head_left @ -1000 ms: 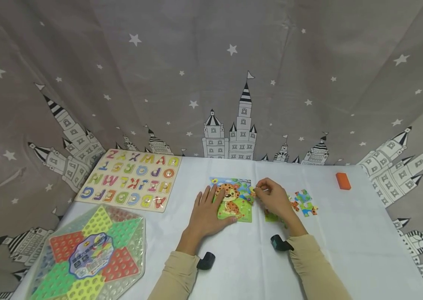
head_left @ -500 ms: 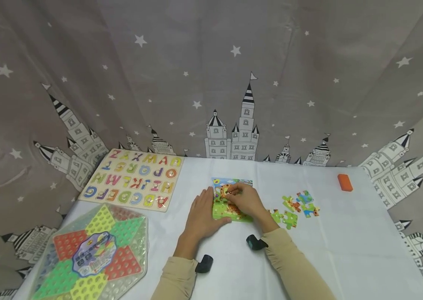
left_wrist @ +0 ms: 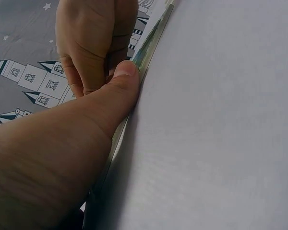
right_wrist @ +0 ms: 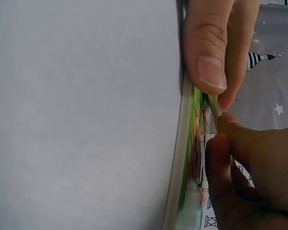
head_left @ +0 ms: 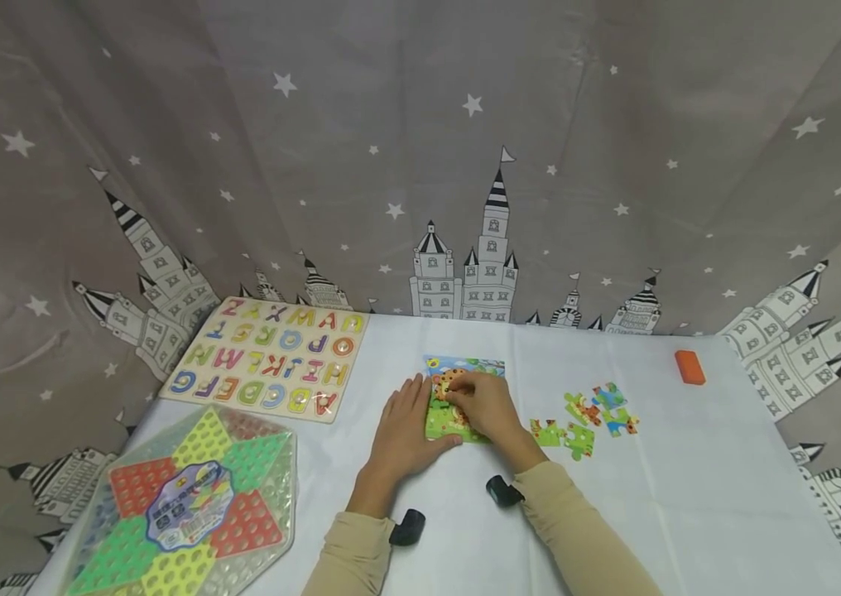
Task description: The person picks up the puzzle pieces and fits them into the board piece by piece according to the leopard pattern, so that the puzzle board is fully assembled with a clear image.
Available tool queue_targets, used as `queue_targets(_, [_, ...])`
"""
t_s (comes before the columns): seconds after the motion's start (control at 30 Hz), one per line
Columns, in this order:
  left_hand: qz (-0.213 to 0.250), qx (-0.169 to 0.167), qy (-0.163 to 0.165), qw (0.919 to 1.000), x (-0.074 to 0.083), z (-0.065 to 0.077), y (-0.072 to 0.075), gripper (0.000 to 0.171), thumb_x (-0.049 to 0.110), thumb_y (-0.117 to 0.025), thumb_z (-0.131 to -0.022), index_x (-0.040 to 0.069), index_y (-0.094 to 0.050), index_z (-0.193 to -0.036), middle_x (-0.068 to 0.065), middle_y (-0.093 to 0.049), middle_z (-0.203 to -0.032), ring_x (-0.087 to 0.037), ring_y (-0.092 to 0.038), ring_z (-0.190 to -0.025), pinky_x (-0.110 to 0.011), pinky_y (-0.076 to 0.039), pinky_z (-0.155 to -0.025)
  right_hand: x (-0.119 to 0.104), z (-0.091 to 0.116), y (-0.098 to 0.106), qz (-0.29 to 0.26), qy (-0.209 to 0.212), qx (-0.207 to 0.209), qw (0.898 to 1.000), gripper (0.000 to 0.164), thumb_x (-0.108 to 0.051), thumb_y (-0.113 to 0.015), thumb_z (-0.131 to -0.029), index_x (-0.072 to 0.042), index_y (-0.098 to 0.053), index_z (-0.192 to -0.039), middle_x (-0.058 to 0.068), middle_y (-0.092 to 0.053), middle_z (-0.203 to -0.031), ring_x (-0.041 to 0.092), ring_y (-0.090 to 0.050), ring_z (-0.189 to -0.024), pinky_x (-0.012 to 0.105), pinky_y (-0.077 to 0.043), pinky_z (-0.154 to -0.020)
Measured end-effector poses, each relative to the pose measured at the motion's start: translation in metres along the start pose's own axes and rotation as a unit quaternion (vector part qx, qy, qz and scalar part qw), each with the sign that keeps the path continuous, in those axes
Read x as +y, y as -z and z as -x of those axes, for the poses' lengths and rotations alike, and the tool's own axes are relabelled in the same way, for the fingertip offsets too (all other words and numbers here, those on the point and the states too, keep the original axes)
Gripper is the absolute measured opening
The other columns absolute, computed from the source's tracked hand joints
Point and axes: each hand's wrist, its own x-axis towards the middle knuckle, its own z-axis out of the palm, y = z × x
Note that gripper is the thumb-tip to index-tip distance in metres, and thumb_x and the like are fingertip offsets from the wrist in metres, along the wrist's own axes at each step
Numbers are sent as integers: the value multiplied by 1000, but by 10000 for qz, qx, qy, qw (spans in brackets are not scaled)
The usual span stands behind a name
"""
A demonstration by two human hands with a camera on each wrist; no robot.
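A small jigsaw puzzle board [head_left: 439,426] with a spotted cartoon animal on green and blue lies in the middle of the table. My left hand [head_left: 403,430] rests along its left side, fingers fairly straight, the thumb at the near edge. Over the board's left half, my right hand [head_left: 491,406] pinches a puzzle piece [right_wrist: 214,108] between thumb and fingertip. In the right wrist view that piece stands tilted on edge, close by the left thumb. The right hand hides much of the picture. Several loose pieces [head_left: 579,441] lie to the right of the board.
A wooden alphabet board [head_left: 337,399] lies at the back left. Nearer on the left is a hexagonal game board [head_left: 245,526] in clear wrap. An orange block [head_left: 689,367] sits at the back right of the white-covered table [head_left: 718,497], with a grey castle-print curtain [head_left: 361,99] behind.
My right hand has moved left from beside the board to over it, carrying the puzzle piece. My left hand has shifted slightly towards the board's left edge, its fingers baring more of the picture.
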Motion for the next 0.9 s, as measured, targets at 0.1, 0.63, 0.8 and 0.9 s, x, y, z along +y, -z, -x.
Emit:
queue_targets(0.1, [-92,-33,-13,10000,1,1,1,105,67,-70,-84,11,-27,-163,-14,-23,-170,-33,-19,-159,-51,-17,-130,0,0,-1,82,37,-22,10000,15,-24,-78,-91,-11,-80,-97,4,-79,-101,22,-73,-98,41,-59,-88])
queue_targets(0.63, [-195,-36,-58,9998,1,-1,-2,101,70,-66,-86,13,-30,-162,-13,-23,-170,-33,-18,-159,-52,-19,-130,-3,0,0,309,-62,-201,9993,11,-21,-78,-91,-11,-79,-94,1,-75,-87,14,-65,-80,33,-56,-74])
queue_targets(0.8, [-280,-34,-9,9996,1,-1,-2,101,70,-65,-86,14,-30,-162,-12,-22,-171,-32,-18,-159,-51,-18,-130,-3,0,3,159,34,-305,9994,10,-19,-77,-92,-9,-79,-97,2,-75,-89,14,-66,-82,34,-57,-76])
queue_targets(0.9, [-250,-30,-13,9997,1,-2,-3,101,70,-65,-86,15,-30,-162,-12,-22,-171,-32,-18,-159,-51,-18,-130,0,1,8,173,-5,-336,9993,17,-19,-76,-93,-8,-78,-105,5,-76,-97,19,-69,-90,38,-59,-83])
